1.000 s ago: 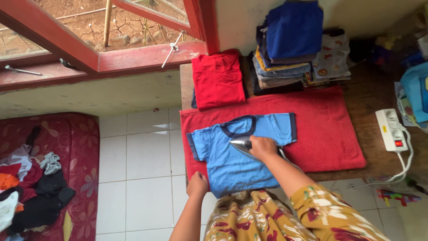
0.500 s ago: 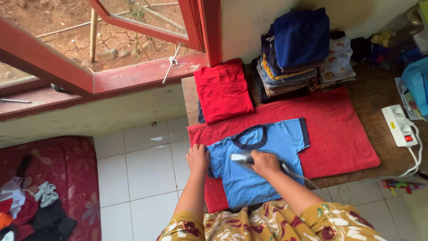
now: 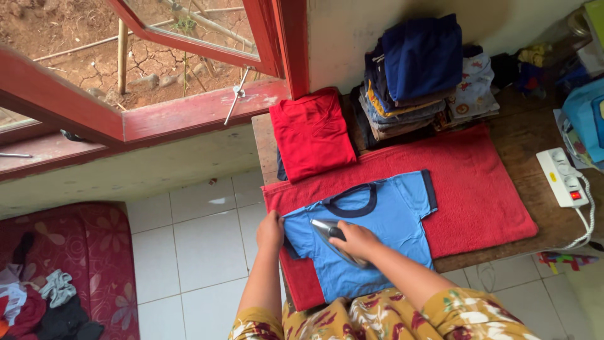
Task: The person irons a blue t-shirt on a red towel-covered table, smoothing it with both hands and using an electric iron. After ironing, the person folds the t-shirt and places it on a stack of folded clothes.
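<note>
A small light blue T-shirt (image 3: 390, 211) with a dark blue collar lies flat on a red towel (image 3: 484, 189) spread over a wooden table. My right hand (image 3: 355, 239) grips the handle of a silver iron (image 3: 327, 230) that rests on the shirt's left shoulder area. My left hand (image 3: 270, 230) pinches the shirt's left sleeve at the towel's left edge, holding the cloth down.
A folded red shirt (image 3: 311, 132) and a stack of folded clothes (image 3: 415, 75) sit behind the towel by the wall. A white power strip (image 3: 560, 176) lies on the table at right. An open red-framed window (image 3: 189, 82) is at left; loose clothes (image 3: 44, 302) lie on a red mattress.
My left hand went from the shirt's bottom hem up to its left sleeve. The iron slid left across the chest toward that sleeve. The camera view shifted slightly.
</note>
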